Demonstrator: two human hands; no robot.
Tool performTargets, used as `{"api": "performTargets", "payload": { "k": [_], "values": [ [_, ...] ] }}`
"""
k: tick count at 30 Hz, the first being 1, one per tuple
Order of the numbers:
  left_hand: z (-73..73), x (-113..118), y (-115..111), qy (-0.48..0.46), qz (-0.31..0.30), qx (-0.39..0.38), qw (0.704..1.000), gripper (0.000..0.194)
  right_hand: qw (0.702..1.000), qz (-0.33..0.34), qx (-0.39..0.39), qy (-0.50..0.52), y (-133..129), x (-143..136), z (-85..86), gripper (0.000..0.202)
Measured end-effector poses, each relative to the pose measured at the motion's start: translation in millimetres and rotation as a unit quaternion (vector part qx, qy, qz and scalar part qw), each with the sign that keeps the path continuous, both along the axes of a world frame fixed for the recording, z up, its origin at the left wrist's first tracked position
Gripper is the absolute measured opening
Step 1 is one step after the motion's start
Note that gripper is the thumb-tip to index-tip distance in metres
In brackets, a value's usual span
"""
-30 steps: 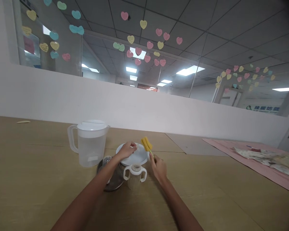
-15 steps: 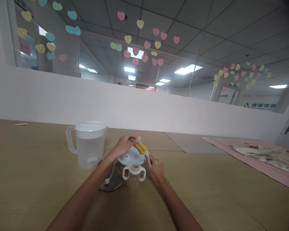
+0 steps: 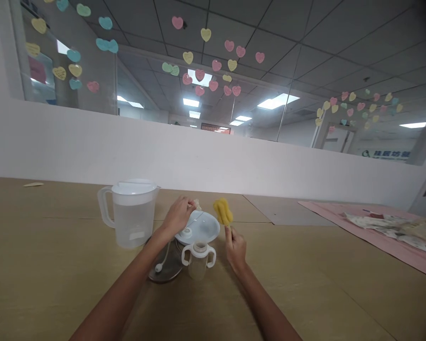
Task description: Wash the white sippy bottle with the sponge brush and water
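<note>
My right hand (image 3: 237, 247) is closed round the handle of a yellow sponge bottle brush (image 3: 223, 211), its head pointing up. My left hand (image 3: 177, 215) pinches a small pale, translucent piece (image 3: 198, 204), perhaps a bottle nipple, over the far rim of a white bowl (image 3: 210, 228). A white cap-like part (image 3: 186, 232) sits at the bowl's left side. In front of the bowl, between my forearms, stands a clear two-handled baby bottle (image 3: 198, 267) without a lid. A straw with a white weighted end (image 3: 158, 268) lies on a dark round tray (image 3: 170, 272), partly behind my left forearm.
A translucent lidded pitcher (image 3: 133, 220) with its handle to the left stands left of the tray. On the right, a pink cloth (image 3: 383, 246) bears papers (image 3: 386, 230). A white wall with windows backs the table. A thin pale strip (image 3: 33, 184) lies far left.
The brush has come away from the pale piece, moving right and turning its head upward. My left hand has shifted slightly left, still pinching the piece.
</note>
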State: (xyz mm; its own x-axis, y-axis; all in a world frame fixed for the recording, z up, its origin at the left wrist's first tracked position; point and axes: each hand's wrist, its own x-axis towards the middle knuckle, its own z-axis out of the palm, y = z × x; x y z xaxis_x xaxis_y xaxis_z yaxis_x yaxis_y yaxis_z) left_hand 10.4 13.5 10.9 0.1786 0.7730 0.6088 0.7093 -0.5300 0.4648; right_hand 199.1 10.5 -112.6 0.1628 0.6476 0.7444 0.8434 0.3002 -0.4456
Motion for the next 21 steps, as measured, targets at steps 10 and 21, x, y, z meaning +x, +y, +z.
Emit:
{"api": "performTargets", "payload": {
  "k": [10,21],
  "values": [
    [15.6,1,-14,-0.133,-0.203,-0.153,0.958,0.034,0.991,-0.031,-0.100,-0.081,1,-3,7.6,0.062],
    [7.7,6,-15,0.026,-0.098,-0.072,0.992,0.026,0.985,-0.028,-0.060,-0.157,3,2,7.5,0.049]
  ]
}}
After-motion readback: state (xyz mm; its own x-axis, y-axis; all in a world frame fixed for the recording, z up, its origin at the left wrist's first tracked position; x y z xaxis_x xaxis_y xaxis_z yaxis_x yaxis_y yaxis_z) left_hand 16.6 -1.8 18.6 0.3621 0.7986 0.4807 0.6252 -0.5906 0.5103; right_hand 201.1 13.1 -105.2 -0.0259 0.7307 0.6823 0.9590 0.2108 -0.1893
